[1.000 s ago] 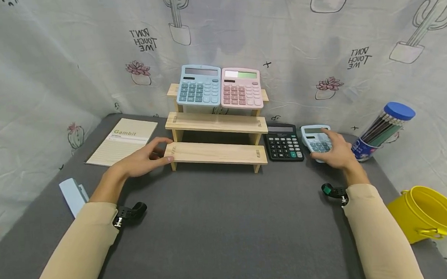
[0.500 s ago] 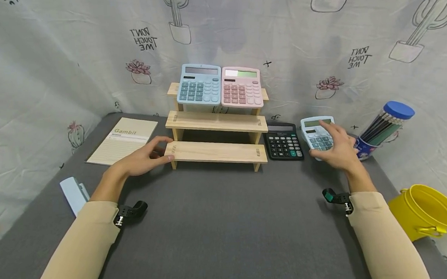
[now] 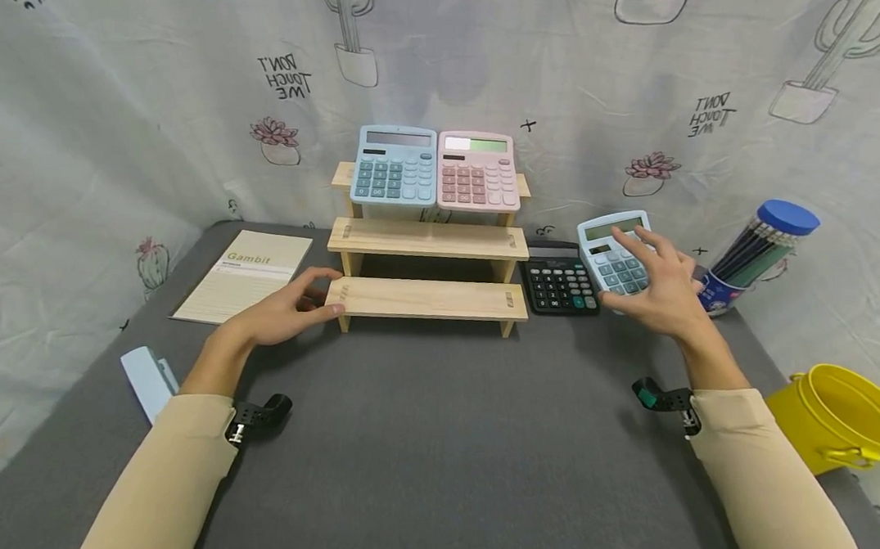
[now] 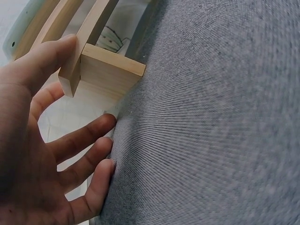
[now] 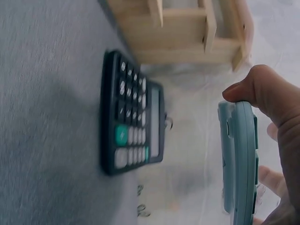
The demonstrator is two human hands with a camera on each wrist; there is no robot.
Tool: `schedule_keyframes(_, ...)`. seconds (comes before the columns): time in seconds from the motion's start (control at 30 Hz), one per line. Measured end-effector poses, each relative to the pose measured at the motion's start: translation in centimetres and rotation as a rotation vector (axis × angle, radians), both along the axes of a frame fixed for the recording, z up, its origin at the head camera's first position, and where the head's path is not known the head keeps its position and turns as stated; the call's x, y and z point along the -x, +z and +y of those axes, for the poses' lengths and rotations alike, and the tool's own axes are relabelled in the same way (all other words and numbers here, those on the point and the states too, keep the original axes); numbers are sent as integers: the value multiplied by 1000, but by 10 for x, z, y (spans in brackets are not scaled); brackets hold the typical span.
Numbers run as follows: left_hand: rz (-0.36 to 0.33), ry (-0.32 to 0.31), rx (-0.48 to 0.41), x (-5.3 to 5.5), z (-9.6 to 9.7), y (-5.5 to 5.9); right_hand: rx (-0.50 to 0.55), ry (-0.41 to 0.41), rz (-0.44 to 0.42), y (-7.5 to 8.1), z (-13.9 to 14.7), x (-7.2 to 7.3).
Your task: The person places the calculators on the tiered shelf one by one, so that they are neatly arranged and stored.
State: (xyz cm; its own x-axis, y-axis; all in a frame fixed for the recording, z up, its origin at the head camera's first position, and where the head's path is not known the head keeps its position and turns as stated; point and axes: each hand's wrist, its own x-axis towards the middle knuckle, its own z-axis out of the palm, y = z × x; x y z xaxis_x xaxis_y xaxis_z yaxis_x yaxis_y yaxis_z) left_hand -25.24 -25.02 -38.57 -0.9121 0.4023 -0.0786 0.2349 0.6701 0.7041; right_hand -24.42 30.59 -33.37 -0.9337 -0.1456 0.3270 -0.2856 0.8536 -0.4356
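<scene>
Smooth, pale-grained boards on short legs make up a three-step wooden stand (image 3: 426,298), set on finely ribbed grey cloth (image 3: 447,438); two rounded plastic calculators, a sky-blue one (image 3: 394,166) and a pink one (image 3: 476,170), lean side by side on its top step. The left hand (image 3: 283,314) pinches the lowest board's end between thumb and forefinger, its other fingers spread apart. The right hand (image 3: 662,289) pinches a pale-blue calculator (image 3: 618,268) by its edges—thumb opposite fingers—tilted and raised off the cloth, near the boxy black calculator (image 3: 558,284).
</scene>
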Motion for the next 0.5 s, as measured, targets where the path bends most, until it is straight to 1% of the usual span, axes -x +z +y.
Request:
schedule_keyframes(0.13,-4,8,1,0,0,-2,22,43,17,6,-11,-5)
schedule_keyframes(0.3,0,5,-2,0,-1,-4,29,85,38,12,-25,-12)
schedule_keyframes(0.5,14,-3,7,0,-2,-3,17,133,43,13,-41,-20)
